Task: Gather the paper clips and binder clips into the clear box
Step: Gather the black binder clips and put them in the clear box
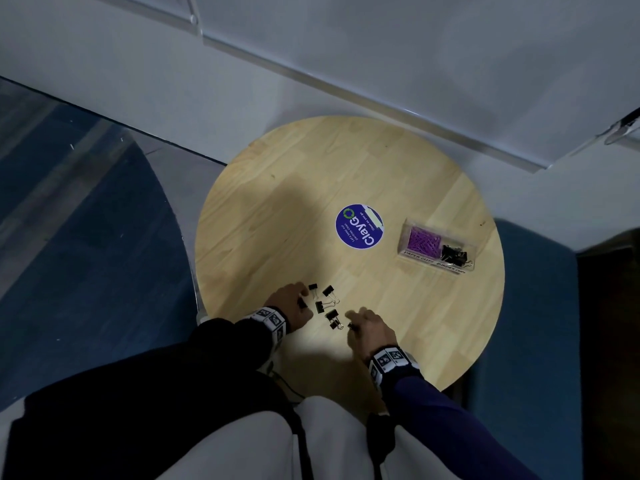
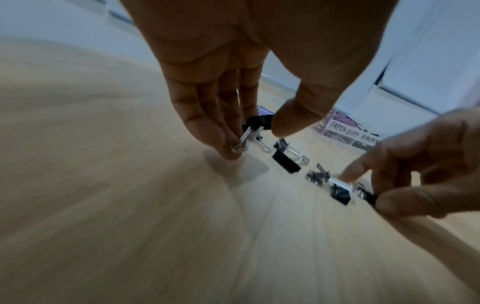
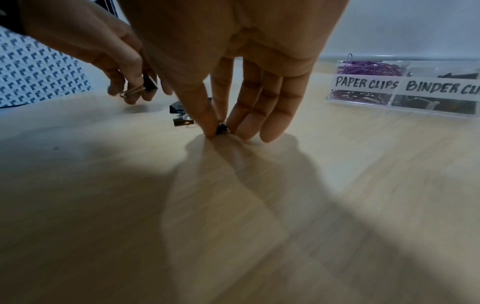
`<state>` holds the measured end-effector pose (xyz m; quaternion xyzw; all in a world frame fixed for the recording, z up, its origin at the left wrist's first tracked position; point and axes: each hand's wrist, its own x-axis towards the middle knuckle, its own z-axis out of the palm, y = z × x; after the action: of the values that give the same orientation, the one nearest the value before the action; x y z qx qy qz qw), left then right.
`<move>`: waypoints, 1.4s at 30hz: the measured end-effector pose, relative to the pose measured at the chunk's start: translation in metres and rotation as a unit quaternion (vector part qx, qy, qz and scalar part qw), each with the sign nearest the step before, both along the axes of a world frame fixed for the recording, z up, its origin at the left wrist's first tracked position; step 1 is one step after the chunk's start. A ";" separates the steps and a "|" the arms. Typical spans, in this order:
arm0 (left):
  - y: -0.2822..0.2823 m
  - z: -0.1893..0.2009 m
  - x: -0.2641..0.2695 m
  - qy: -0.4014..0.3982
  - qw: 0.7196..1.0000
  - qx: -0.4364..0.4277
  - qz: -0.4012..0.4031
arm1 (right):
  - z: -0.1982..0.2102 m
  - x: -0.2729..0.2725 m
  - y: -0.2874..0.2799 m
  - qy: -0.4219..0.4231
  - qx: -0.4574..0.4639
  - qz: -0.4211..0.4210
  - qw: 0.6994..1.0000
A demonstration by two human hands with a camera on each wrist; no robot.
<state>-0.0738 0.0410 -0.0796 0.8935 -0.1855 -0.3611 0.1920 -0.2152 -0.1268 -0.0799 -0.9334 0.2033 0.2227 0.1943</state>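
Hands at the near edge of a round pale-wood worktop (image 1: 346,168), both working among loose black binder clips with silver wire handles (image 1: 327,304). The left hand (image 1: 294,306) has its grip clamped on one black binder clip (image 2: 255,127), thumb against the black body and fingertips (image 2: 226,142) on the wire handles; in the left wrist view this clip sits just above the wood. The right hand (image 1: 369,329) has its grip closed on another small black binder clip (image 3: 221,129), pinched between thumb and forefinger right at the worktop surface, with the remaining fingers extended downward beside it. Between the two hands lie several more clips, scattered singly and close together.

Well apart from the hands, on the right part of the worktop, stands a clear rectangular plastic box (image 1: 403,237) with two compartments. One holds purple paper clips (image 1: 423,240) behind a white label reading PAPER CLIPS; the other holds black binder clips behind a label beginning BINDER. A round blue sticker (image 1: 358,226) marks the worktop centre.
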 end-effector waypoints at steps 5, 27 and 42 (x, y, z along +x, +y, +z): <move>-0.014 -0.002 0.005 -0.009 1.000 -0.002 -0.025 | -0.006 -0.001 -0.005 -0.034 -0.015 0.004 0.999; -0.011 -0.008 -0.005 -0.066 0.985 0.002 -0.157 | 0.013 0.030 0.029 0.053 0.012 -0.059 0.997; 0.008 -0.008 0.034 0.035 0.996 0.024 0.083 | 0.006 0.039 0.029 0.008 0.005 -0.078 0.997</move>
<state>-0.0396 0.0492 -0.0872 0.8969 -0.0956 -0.3792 0.2065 -0.1765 -0.0980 -0.0735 -0.9120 0.2761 0.2152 0.2139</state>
